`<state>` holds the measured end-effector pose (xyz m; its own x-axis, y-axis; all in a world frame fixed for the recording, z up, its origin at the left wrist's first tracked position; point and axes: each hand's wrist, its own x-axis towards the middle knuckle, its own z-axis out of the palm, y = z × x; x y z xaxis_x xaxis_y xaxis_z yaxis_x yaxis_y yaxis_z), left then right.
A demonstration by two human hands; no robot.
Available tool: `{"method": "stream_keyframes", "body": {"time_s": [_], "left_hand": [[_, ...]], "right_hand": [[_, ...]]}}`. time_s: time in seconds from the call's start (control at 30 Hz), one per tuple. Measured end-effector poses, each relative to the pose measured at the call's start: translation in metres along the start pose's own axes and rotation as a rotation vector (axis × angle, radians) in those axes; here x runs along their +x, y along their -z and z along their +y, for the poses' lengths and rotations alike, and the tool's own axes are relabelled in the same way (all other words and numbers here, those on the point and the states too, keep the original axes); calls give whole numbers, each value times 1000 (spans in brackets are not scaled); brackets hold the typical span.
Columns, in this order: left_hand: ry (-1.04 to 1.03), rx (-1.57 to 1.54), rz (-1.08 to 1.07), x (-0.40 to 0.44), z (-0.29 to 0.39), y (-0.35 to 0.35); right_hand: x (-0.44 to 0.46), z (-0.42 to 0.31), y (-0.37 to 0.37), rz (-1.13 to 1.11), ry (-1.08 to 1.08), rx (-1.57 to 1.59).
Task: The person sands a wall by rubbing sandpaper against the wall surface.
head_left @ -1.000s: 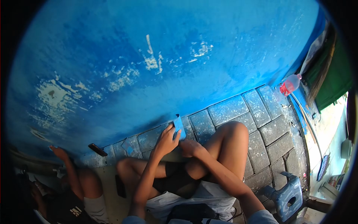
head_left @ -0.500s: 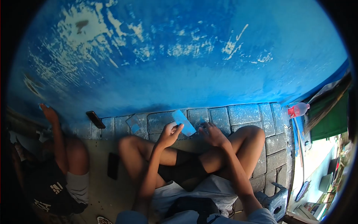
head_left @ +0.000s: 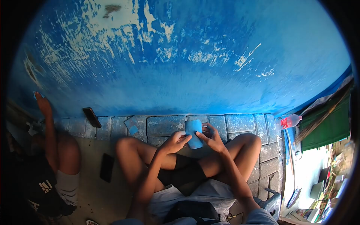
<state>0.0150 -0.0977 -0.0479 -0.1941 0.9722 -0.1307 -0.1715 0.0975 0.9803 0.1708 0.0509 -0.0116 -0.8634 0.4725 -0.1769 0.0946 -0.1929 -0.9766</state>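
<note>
A small blue sheet (head_left: 194, 132), slightly curved, is held upright above my crossed legs. My left hand (head_left: 177, 141) pinches its left edge between thumb and fingers. On the right edge, my right hand (head_left: 212, 137) grips it, thumb on the near face and fingers partly behind. Beyond the sheet rises a blue wall (head_left: 180, 86) with patches of pale, scraped paint. Grey paving blocks (head_left: 165, 125) run along the wall's foot.
At the left, another person's hand (head_left: 43, 104) touches the wall with a blue piece. A phone (head_left: 92, 117) leans near the wall; a dark phone (head_left: 107, 167) lies on the floor. A bottle (head_left: 291, 121) is at right, a stool (head_left: 270, 204) at lower right.
My right hand has moved from beside the sheet onto its right edge. The sheet has turned more upright. The camera view has shifted, and the other person's hand has moved slightly up the wall.
</note>
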Motion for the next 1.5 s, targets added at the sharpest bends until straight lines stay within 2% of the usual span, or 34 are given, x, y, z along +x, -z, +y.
{"method": "stream_keyframes", "body": {"time_s": [0.03,0.1,0.17,0.23,0.3,0.37,0.5,0.57,0.6,0.67,0.7,0.77,0.8,0.83,0.93,1.0,1.03,1.1,1.17,1.23,1.27,1.37,1.5], "left_hand": [[-7,37,34,1,-1,2],[-19,73,66,3,-6,4],[-134,232,148,5,-13,5],[-135,247,141,4,-15,5],[-133,264,130,5,-14,6],[-131,370,107,3,-5,4],[-181,343,172,2,4,3],[-123,453,168,-1,17,3],[-125,453,157,-2,19,3],[-97,493,158,-2,21,4],[-100,492,152,-2,19,5],[-136,476,161,-1,14,7],[-136,472,159,-2,15,6],[-163,456,148,-3,17,6],[-206,424,101,-3,22,5],[-221,407,63,-1,24,2],[-231,414,50,-1,25,1],[-246,422,34,2,27,0],[-257,471,25,5,28,-2],[-281,495,8,10,28,-4],[-301,523,-7,12,28,-4],[-370,520,62,18,18,1],[-383,512,200,19,23,3]], "right_hand": [[-1,0,0,82,43,-113],[-3,-3,2,98,53,-186],[-4,-11,4,112,63,-262],[-7,-19,6,13,-174,-232],[-7,-5,11,0,-176,-205],[-7,10,20,-46,-332,-98],[-9,-3,22,-65,-453,38],[-7,2,27,-310,-508,124],[-10,-2,26,-300,-506,127],[-17,-13,25,-484,-469,248],[-17,-11,30,-478,-467,248],[-14,2,48,-608,-532,589],[-11,6,51,-734,-503,627],[-13,9,55,-731,-503,626],[-18,12,62,-636,-500,510],[-21,5,67,-559,-516,239],[-22,0,69,-555,-518,238],[-22,-23,71,-670,-481,-172],[-28,-71,36,-546,-465,-318],[-20,-66,23,-354,-604,-868],[-18,-49,22,-383,-531,-725],[-19,-40,12,-317,-416,-624],[-25,-34,35,-232,-347,-694]]}}
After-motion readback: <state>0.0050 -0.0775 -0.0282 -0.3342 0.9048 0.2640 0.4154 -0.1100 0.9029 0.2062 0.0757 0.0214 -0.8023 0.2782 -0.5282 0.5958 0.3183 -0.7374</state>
